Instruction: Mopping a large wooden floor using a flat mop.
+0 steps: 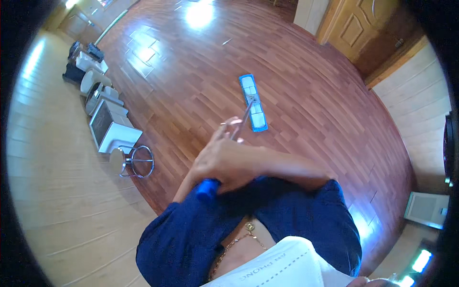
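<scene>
Mop (253, 102) rests its blue-edged flat head on the wooden floor (306, 91) ahead of us; we see its pole run back into our right hand (224, 160), clenched above the blue grip. We cannot tell the left hand's state.

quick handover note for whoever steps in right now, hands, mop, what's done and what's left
Right hand: closed around the mop handle near its top, reaching across the body.
Left hand: mostly hidden under the right one; it seems to grip the blue handle end, but I cannot tell for sure.
Flat mop head: blue-edged with a white pad, flat on the wooden floor ahead of the person, mid-room.
Along the left wall: a metal stool and a row of boxes and appliances.
Done: not readable from the floor; glossy reflections hide any wet tracks.
Left: probably the floor around the mop head and toward the door.
</scene>
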`<state>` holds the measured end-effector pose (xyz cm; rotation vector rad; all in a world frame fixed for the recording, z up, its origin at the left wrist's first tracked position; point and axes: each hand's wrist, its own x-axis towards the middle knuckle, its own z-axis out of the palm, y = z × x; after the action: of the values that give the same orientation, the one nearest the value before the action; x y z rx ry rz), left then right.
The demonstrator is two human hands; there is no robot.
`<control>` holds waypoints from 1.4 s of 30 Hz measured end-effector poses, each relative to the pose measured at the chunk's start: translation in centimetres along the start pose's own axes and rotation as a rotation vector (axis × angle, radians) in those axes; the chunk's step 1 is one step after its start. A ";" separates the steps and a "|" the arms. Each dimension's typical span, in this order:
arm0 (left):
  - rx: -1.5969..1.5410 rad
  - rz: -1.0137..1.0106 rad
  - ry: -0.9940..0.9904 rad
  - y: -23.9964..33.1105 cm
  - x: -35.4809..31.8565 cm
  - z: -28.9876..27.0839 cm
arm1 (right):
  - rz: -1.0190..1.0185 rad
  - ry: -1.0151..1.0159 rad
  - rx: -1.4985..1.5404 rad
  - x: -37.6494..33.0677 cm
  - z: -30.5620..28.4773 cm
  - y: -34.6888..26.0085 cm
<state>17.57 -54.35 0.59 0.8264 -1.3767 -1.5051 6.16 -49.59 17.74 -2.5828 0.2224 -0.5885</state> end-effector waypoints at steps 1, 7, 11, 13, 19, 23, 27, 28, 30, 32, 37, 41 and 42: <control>-0.080 0.545 -0.028 0.9 -0.1 -0.1 | 0.031 0.041 0.028 0.1 0.7 1.2; 0.074 0.525 0.198 12.5 -8.5 -5.0 | 0.311 0.259 0.082 -1.5 5.3 11.4; 0.429 1.065 0.290 16.2 -8.8 -1.3 | 0.310 0.218 0.221 -1.3 7.8 16.1; 0.543 0.783 0.418 16.9 -9.8 -2.0 | 0.402 0.141 0.227 -1.4 8.2 17.9; 0.606 0.936 0.473 16.3 -8.2 -2.2 | 0.471 0.184 0.071 -4.1 12.0 25.7; 0.514 0.969 0.379 17.3 -6.6 -4.0 | 0.536 0.269 -0.029 -3.0 11.0 25.2; 0.498 0.952 0.241 18.3 -4.6 -4.4 | 0.612 0.328 -0.085 -3.7 10.2 24.3; 0.465 0.965 0.217 18.3 -4.0 -4.9 | 0.682 0.325 -0.092 -3.9 9.9 23.6; 0.402 0.957 0.124 18.9 -3.1 -5.5 | 0.759 0.377 -0.093 -4.5 10.1 22.6; 0.266 0.930 -0.001 18.7 -1.9 -7.2 | 0.845 0.482 -0.123 -4.8 10.5 21.8; 0.125 0.787 -0.497 24.2 8.8 -21.7 | 1.029 0.672 -0.259 5.6 8.5 25.0; -0.030 0.556 -0.809 24.3 17.2 -27.7 | 1.120 0.897 -0.385 8.4 8.7 27.6; 0.011 0.559 -0.937 24.5 20.1 -28.6 | 1.193 0.869 -0.381 8.6 8.3 28.4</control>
<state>40.71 -82.91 22.26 -0.3490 -2.0472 -1.4522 16.10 -73.07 0.49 -1.7649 2.0753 -1.1370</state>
